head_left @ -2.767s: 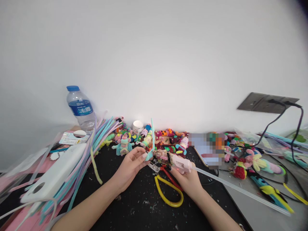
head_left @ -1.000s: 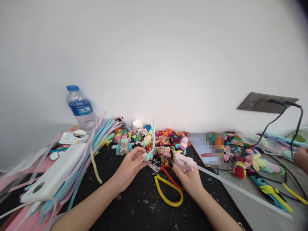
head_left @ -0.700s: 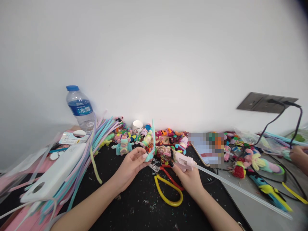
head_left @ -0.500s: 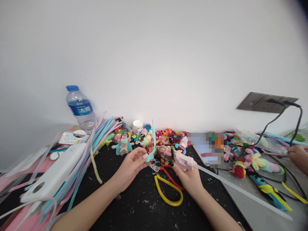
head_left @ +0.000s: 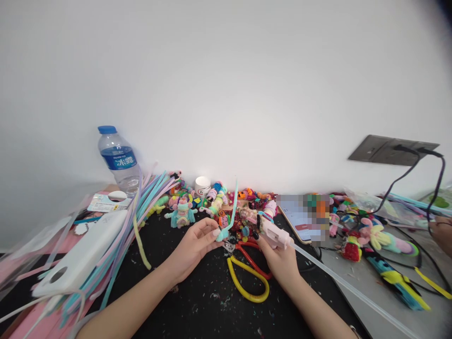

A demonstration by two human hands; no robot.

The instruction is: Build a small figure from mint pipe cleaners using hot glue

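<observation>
My left hand (head_left: 198,242) pinches a small coiled piece of turquoise pipe cleaner (head_left: 233,212), whose free end sticks up. My right hand (head_left: 277,256) grips a pale pink hot glue gun (head_left: 275,234); a long translucent glue stick (head_left: 339,270) runs out of its back. Fuzzy, multicoloured bits cover the gun's front end, which points left toward the pipe cleaner but stays apart from it. Between and below my hands lie scissors (head_left: 249,280) with one red and one yellow handle, their blades partly hidden.
Pipe cleaner bundles (head_left: 141,212) and a white packet (head_left: 81,254) lie left, near a water bottle (head_left: 118,160). Small pipe cleaner dolls (head_left: 181,214), a paper cup (head_left: 202,186) and a phone (head_left: 298,226) line the wall. Another person's hand (head_left: 443,230) is at the right by black cables (head_left: 436,183).
The turquoise pipe cleaner's free end has swung right and now tilts. The glue gun has moved slightly right, widening the gap. The other person's hand has shifted a little right.
</observation>
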